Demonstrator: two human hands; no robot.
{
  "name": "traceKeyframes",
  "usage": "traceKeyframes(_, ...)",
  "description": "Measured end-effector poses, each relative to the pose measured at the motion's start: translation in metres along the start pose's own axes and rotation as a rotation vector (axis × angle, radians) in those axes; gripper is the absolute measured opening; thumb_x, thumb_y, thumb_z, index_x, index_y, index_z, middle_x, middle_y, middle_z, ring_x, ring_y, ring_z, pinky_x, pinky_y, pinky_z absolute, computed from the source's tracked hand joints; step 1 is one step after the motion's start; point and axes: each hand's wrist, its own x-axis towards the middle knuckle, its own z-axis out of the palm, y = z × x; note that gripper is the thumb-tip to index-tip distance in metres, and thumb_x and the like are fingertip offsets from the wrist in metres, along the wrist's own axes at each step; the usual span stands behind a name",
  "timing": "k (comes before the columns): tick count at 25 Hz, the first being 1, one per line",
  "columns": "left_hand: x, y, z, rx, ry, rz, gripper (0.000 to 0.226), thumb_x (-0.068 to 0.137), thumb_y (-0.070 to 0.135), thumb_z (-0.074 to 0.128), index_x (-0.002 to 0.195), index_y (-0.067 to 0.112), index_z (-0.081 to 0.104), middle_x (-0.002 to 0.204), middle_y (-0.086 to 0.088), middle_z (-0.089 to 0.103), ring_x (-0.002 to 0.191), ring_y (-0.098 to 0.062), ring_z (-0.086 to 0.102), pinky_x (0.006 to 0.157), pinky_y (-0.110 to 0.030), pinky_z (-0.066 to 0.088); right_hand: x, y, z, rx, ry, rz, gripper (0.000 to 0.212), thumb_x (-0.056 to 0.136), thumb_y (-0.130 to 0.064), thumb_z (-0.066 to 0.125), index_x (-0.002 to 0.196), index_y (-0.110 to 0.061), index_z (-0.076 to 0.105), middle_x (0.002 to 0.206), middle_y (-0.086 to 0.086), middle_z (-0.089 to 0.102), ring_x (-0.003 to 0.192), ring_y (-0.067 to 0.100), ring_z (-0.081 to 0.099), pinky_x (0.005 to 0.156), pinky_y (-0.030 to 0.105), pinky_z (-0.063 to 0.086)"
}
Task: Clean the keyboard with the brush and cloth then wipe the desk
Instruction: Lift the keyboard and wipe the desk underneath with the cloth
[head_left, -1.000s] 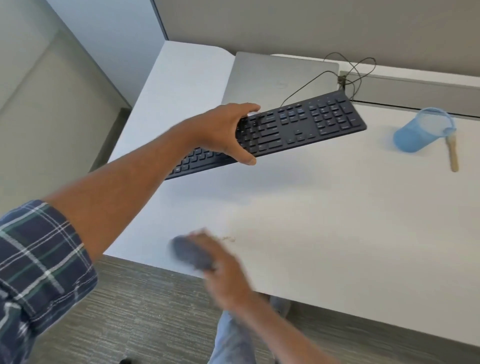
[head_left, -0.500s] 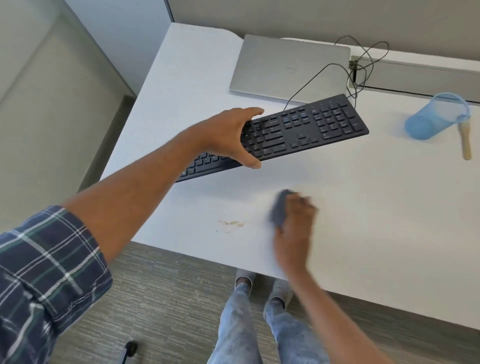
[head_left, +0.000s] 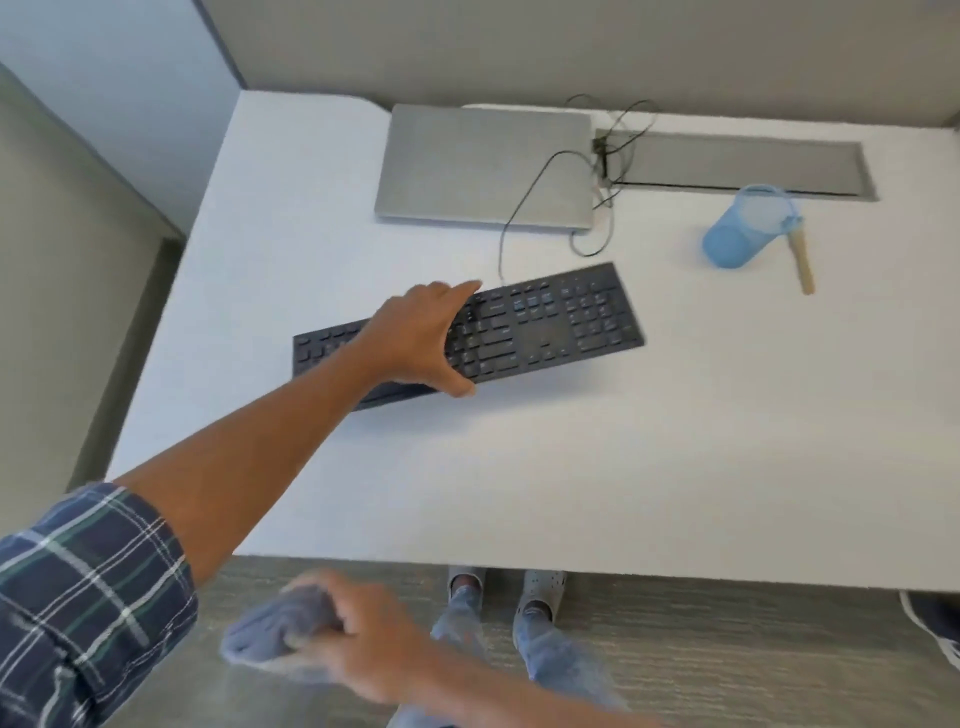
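A black keyboard (head_left: 545, 325) is held tilted above the white desk (head_left: 675, 467), its right end nearest the surface. My left hand (head_left: 421, 340) grips it across the middle, thumb at the near edge and fingers over the far edge. My right hand (head_left: 363, 644) holds a bunched grey-blue cloth (head_left: 275, 631) past the desk's front edge, over the floor. A brush (head_left: 800, 260) with a wooden handle lies at the back right, leaning against a tipped blue cup (head_left: 743, 228).
A closed silver laptop (head_left: 483, 166) lies at the back of the desk with thin cables (head_left: 524, 208) running across it to a grey cable tray (head_left: 737, 163). Partition walls stand behind and to the left. My legs and shoes (head_left: 540, 597) are under the front edge.
My right hand swept the cloth across the desk front and has pulled it off the front edge to the left. The brown crumbs near the front edge are gone. The keyboard stays lifted.
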Motion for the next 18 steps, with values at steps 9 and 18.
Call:
traceKeyframes(9, 0.021, 0.011, 0.040, 0.162, 0.010, 0.137, 0.144, 0.054, 0.081, 0.078, 0.170, 0.024, 0.015, 0.151, -0.007, 0.052, 0.129, -0.027, 0.054, 0.110, -0.045, 0.048, -0.095, 0.018, -0.177, 0.552, 0.620, 0.153, 0.025, 0.106, -0.022, 0.066, 0.124, -0.005, 0.068, 0.067, -0.005, 0.065, 0.054, 0.005, 0.059, 0.056, 0.018, 0.045)
traceKeyframes(18, 0.053, 0.021, 0.060, 0.179, 0.002, 0.160, 0.148, 0.049, 0.082, 0.076, 0.172, 0.026, 0.015, 0.151, 0.001, 0.051, 0.134, -0.023, 0.050, 0.116, -0.041, 0.043, -0.138, 0.031, -0.281, 0.837, 0.856, 0.062, 0.033, 0.098, -0.034, 0.070, 0.126, -0.017, 0.075, 0.127, 0.014, 0.076, 0.121, 0.037, 0.070, 0.097, 0.047, 0.053)
